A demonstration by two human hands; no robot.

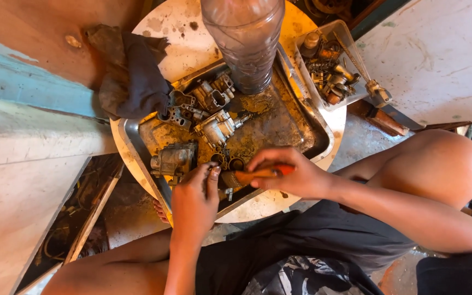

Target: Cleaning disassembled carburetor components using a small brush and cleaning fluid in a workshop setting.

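Two hands are down over the near edge of the metal tray (307, 117), and this is close work. The right hand (296, 173) wraps its fingers tight around an orange-handled tool (260, 172), lying nearly level, its working end pointing left toward the small part at the tray's front rim. The left hand (195, 199) comes up from below, fingers pinched narrow on that small carburettor piece (226, 177), steadying it so the tool has something firm to bear against; exactly what the fingertips grip is partly hidden by the hand itself.

The tray sits on a round, stained bench (181, 33), and its raised rim keeps the oily, yellowish residue and loose parts from wandering. Several grey carburettor bodies (217, 125) lie in it, one just left of the working hand, others clustered toward the far side, all within easy reach. A tall clear plastic bottle (245, 41) stands upright at the tray's far edge, out of the hands' way. A dark rag (132, 74) is draped over the bench's left side, near but clear of the tray. To the right, a small clear tub (345, 33) holds springs, screws and little fittings together, well apart from the hands. The person's bare knees frame the bench on both sides.
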